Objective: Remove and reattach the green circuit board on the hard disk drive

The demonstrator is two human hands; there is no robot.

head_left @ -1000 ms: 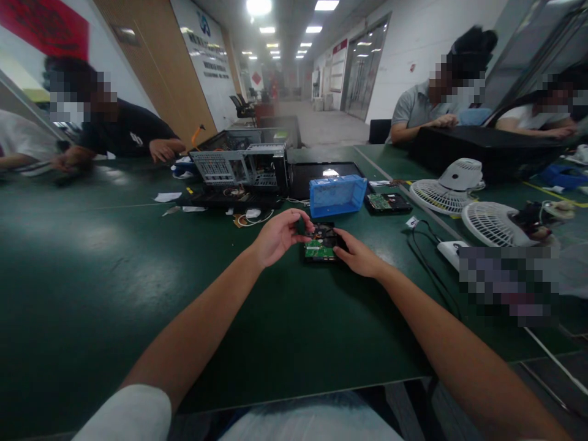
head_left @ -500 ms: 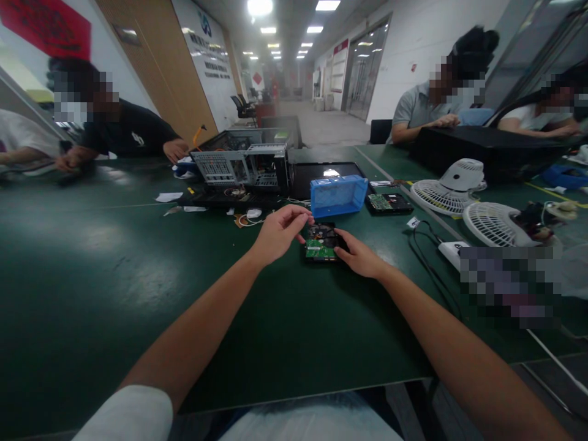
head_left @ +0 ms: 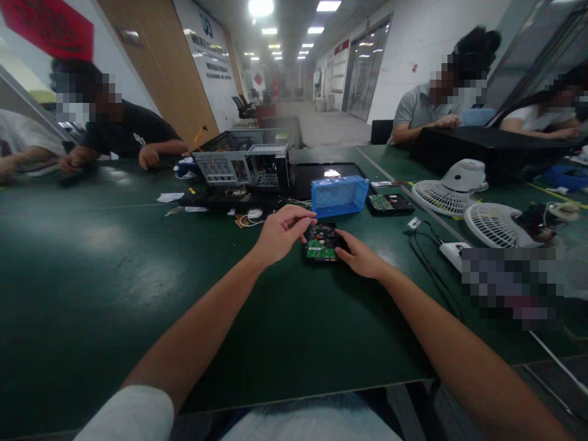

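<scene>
A hard drive [head_left: 321, 244] lies on the green table with its green circuit board facing up. My right hand [head_left: 361, 254] grips its right edge, thumb on the near part and fingers along the side. Over the drive's upper left corner is my left hand [head_left: 285, 233], thumb and fingertips pinched together. Whatever the pinch holds, if anything, is too small to make out. Just behind the drive stands a blue plastic bin [head_left: 340, 196], its open side towards me.
An opened computer case [head_left: 241, 162] stands at the back left, with paper scraps and cables before it. Another hard drive [head_left: 390, 204] lies right of the bin. Farther right are white fan parts [head_left: 448, 193] and a power strip [head_left: 452, 252]. Several people sit around the table.
My hands and the hard drive stay nearly in place. At the back left, a co-worker's hand has moved left, away from the computer case.
</scene>
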